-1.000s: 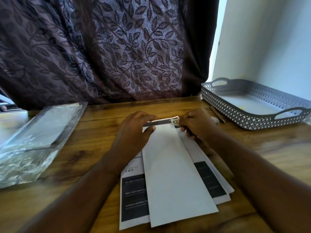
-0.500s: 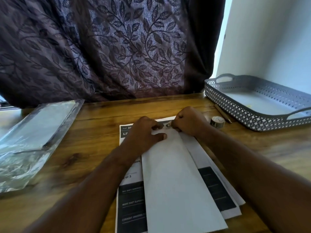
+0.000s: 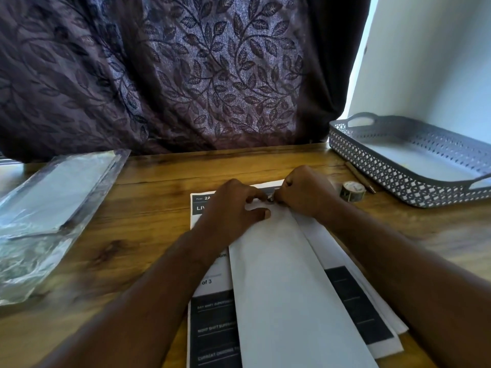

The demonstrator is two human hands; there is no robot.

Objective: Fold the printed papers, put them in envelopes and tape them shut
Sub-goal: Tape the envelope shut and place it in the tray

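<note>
Tape is the worry just now: the bit pinched between my two hands at the far end of the white envelope (image 3: 279,274) could wrinkle or stick to itself if I pull unevenly, and if my left hand lets the flap lift, the strip would land crooked and leave the mouth partly open. The envelope lies lengthwise along the middle of the desk (image 3: 148,197), running from the near edge away toward the curtain (image 3: 186,75), on top of the printed papers (image 3: 212,328), so a stray sticky end might also catch the sheet beneath and bind the two together. My left hand (image 3: 233,208) rests palm down on the far end of the envelope, thumb flat on the paper and fingers curled in toward the right; I judge it is pressing, though whether it grips the tape itself I cannot tell. My right hand (image 3: 305,192) is bunched, knuckles up, its fingers drawn together and pinching something small and dark at the flap, touching the left fingertips. Both forearms come in from the near edge and meet at that point. The tape roll (image 3: 352,190) sits just beside my right wrist, near the grey basket tray (image 3: 398,181) at the right edge, and a clear plastic pack (image 3: 53,208) lies well apart at the left edge.
</note>
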